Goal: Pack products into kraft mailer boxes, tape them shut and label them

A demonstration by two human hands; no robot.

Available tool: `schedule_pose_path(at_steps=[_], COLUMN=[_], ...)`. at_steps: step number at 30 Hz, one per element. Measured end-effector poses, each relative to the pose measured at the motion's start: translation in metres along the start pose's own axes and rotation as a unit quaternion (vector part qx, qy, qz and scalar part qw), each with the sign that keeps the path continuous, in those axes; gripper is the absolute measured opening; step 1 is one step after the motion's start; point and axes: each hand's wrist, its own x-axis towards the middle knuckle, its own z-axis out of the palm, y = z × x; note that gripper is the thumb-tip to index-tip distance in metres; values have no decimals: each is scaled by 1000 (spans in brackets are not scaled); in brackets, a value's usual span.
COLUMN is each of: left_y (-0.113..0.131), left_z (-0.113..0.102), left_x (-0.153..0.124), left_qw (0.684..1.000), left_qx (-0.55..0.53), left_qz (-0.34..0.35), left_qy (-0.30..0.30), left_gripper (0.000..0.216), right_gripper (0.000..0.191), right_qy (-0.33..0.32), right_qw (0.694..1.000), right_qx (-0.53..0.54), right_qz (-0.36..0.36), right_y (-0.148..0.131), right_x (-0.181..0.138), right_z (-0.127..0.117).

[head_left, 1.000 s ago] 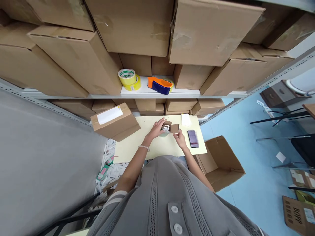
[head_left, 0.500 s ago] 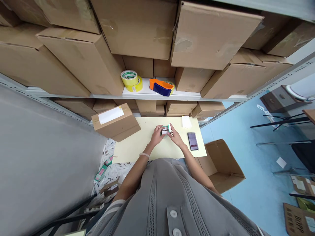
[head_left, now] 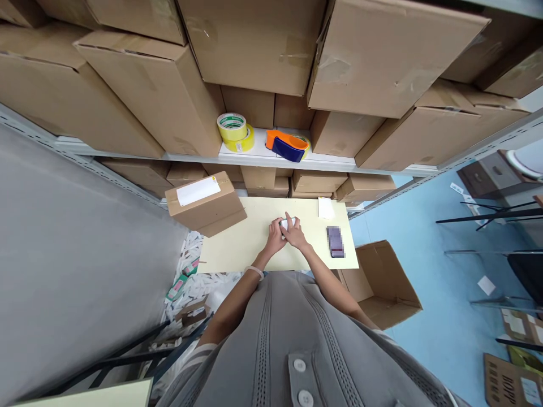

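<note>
My left hand [head_left: 275, 237] and my right hand [head_left: 296, 236] meet at the middle of a pale yellow table [head_left: 237, 249]. Together they close around a small white item [head_left: 285, 225], mostly covered by my fingers; I cannot make out what it is. A bracelet sits on my left wrist. A dark phone [head_left: 335, 241] lies on the table to the right of my hands, and a small white card [head_left: 326, 208] lies beyond it near the table's far edge.
A closed cardboard box with a white label [head_left: 206, 203] sits at the table's far left corner. The shelf above holds yellow tape rolls [head_left: 235, 131], an orange-blue tape dispenser [head_left: 287, 145] and many cartons. An open carton [head_left: 382, 282] stands on the blue floor at right. Small packets litter the floor at left.
The small brown box my hands held a second ago is gone from view. Both hands have drawn together over a small white item, and the camera has shifted slightly.
</note>
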Motion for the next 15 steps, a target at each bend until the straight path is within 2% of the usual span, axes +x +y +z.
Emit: schedule_pose_path(at_steps=[5,10,15], left_y=[-4,-4,-6], left_z=[-1,0,-2], left_x=[-2,0,2], left_qw=[1000,1000,1000], left_qx=[2,-1,-2], left_qz=[-10,-9,-13], left_qy=[-7,-4,2], left_gripper=[67,63,68], right_gripper=[62,61,58], right_qy=[3,-8,4], right_qw=[999,999,1000], right_qx=[-28,-23,-14], right_qz=[-20,-28,-23], right_y=[5,9,6], right_x=[3,5,6], right_z=[-1,-3,0])
